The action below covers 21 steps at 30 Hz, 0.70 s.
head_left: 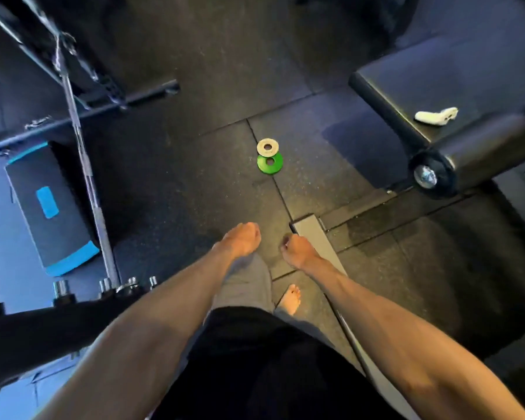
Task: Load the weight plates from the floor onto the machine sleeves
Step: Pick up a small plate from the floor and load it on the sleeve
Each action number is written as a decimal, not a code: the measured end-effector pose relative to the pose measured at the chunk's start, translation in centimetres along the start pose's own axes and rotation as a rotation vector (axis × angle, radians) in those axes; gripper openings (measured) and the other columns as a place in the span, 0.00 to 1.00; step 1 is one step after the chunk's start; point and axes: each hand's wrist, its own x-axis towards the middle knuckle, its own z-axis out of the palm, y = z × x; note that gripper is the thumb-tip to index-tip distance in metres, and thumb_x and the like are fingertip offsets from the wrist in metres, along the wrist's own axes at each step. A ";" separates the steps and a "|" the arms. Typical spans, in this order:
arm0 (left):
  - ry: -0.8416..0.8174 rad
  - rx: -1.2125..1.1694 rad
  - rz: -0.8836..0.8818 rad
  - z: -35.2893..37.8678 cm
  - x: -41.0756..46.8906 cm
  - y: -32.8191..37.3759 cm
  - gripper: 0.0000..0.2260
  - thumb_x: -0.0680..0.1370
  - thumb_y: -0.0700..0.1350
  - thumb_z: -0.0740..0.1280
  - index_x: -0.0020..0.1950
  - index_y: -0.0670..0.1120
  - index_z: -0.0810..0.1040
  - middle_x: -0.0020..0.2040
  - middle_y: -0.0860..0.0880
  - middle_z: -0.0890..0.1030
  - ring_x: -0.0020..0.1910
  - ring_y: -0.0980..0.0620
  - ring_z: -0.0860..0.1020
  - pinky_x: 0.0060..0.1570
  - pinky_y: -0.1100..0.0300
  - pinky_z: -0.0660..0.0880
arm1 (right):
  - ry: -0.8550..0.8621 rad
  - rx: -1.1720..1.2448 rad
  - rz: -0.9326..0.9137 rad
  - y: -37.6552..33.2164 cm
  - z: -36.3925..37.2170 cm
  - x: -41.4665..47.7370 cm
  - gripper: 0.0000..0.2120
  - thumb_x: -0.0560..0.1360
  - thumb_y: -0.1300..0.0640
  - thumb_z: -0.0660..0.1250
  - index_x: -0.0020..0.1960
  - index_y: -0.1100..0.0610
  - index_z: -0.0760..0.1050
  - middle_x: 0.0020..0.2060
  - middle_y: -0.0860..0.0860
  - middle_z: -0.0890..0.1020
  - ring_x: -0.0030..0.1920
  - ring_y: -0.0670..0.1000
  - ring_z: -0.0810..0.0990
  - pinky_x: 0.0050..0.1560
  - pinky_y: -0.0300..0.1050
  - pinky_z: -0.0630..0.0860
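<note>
Far to the left of the left hand lies a low step platform (47,207), black and matte with bright blue trim. A thin chrome bar (85,165) slants down between it and the hand. Below it, near the left forearm, a row of short shiny metal pegs (61,287) stands on a dark frame; these may be the sleeves to be loaded.

The left hand (240,239) reaches forward and down, fingers loosely curled, holding nothing. Ahead of both hands and well apart from them, two small weight plates lie on the speckled black rubber floor (194,177). Both are flat rings with a round centre hole. A pale grey plate (259,148) rests partly on top of a glossy green plate (278,166). The right hand (299,253) is likewise loosely curled and empty.

To pick them up well, the person would likely bend low and take the top grey plate first. Hooking a finger through the hole should help, since thin flat discs are hard to lift off rubber.

Further right sits a smooth black padded bench (422,86) with a round roller pad (473,147). A small white object (435,115), too blurred to identify, lies on the bench.
</note>
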 end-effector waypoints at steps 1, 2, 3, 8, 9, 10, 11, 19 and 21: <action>0.002 -0.015 -0.003 -0.9 1.5 0.7 0.11 0.81 0.44 0.58 0.54 0.44 0.79 0.56 0.40 0.83 0.55 0.39 0.81 0.54 0.50 0.76 | -0.012 -0.007 -0.019 -0.4 -1.5 1.3 0.15 0.81 0.55 0.58 0.60 0.63 0.77 0.58 0.64 0.81 0.60 0.63 0.79 0.55 0.51 0.76; -0.004 -0.038 -0.013 -1.8 3.0 1.3 0.09 0.80 0.44 0.59 0.52 0.46 0.79 0.55 0.41 0.83 0.56 0.40 0.81 0.54 0.50 0.76 | -0.020 -0.002 -0.040 -0.7 -2.8 2.8 0.16 0.81 0.54 0.58 0.58 0.63 0.77 0.57 0.64 0.81 0.59 0.63 0.80 0.54 0.51 0.76; -0.006 -0.050 -0.020 -2.7 4.7 1.9 0.08 0.80 0.45 0.60 0.50 0.48 0.79 0.55 0.42 0.82 0.55 0.41 0.81 0.54 0.51 0.76 | -0.037 -0.002 -0.052 -0.9 -4.0 4.5 0.16 0.81 0.53 0.58 0.57 0.63 0.78 0.55 0.64 0.82 0.58 0.63 0.80 0.52 0.50 0.76; -0.025 -0.086 -0.057 -7.0 14.6 2.9 0.14 0.81 0.43 0.56 0.59 0.40 0.78 0.61 0.35 0.79 0.59 0.37 0.79 0.56 0.52 0.75 | -0.072 -0.057 -0.048 -1.9 -9.3 14.5 0.15 0.81 0.54 0.59 0.59 0.63 0.77 0.57 0.63 0.81 0.59 0.63 0.80 0.53 0.50 0.76; -0.033 -0.089 -0.062 -7.8 16.5 2.8 0.14 0.81 0.43 0.56 0.59 0.40 0.79 0.59 0.35 0.80 0.57 0.37 0.80 0.55 0.52 0.75 | -0.079 -0.058 -0.037 -2.4 -10.4 16.2 0.15 0.81 0.55 0.58 0.59 0.62 0.77 0.57 0.63 0.81 0.59 0.63 0.80 0.53 0.50 0.76; -0.042 -0.091 -0.071 -8.6 18.4 2.7 0.14 0.80 0.43 0.57 0.58 0.41 0.79 0.58 0.36 0.80 0.55 0.38 0.80 0.54 0.52 0.75 | -0.083 -0.061 -0.022 -2.7 -11.4 18.2 0.15 0.81 0.55 0.58 0.59 0.62 0.77 0.57 0.63 0.82 0.58 0.63 0.80 0.53 0.50 0.76; -0.052 -0.098 -0.084 -9.6 20.5 2.6 0.13 0.80 0.43 0.58 0.57 0.41 0.79 0.57 0.37 0.81 0.54 0.38 0.81 0.53 0.52 0.76 | -0.086 -0.067 0.000 -3.4 -12.7 19.9 0.15 0.81 0.55 0.58 0.58 0.62 0.78 0.57 0.63 0.82 0.58 0.62 0.80 0.53 0.50 0.77; -0.107 -0.242 -0.093 -16.9 34.9 3.7 0.13 0.80 0.43 0.60 0.58 0.37 0.77 0.56 0.34 0.81 0.55 0.36 0.81 0.52 0.49 0.77 | -0.148 -0.140 0.037 -8.5 -19.3 33.6 0.14 0.80 0.56 0.58 0.58 0.62 0.78 0.57 0.62 0.82 0.58 0.62 0.80 0.54 0.49 0.76; -0.106 -0.232 -0.100 -17.4 38.3 3.8 0.12 0.80 0.42 0.60 0.58 0.38 0.78 0.55 0.36 0.82 0.54 0.37 0.81 0.51 0.50 0.77 | -0.166 -0.140 0.041 -8.8 -19.6 37.4 0.13 0.80 0.57 0.58 0.57 0.62 0.78 0.56 0.62 0.82 0.57 0.62 0.80 0.55 0.49 0.75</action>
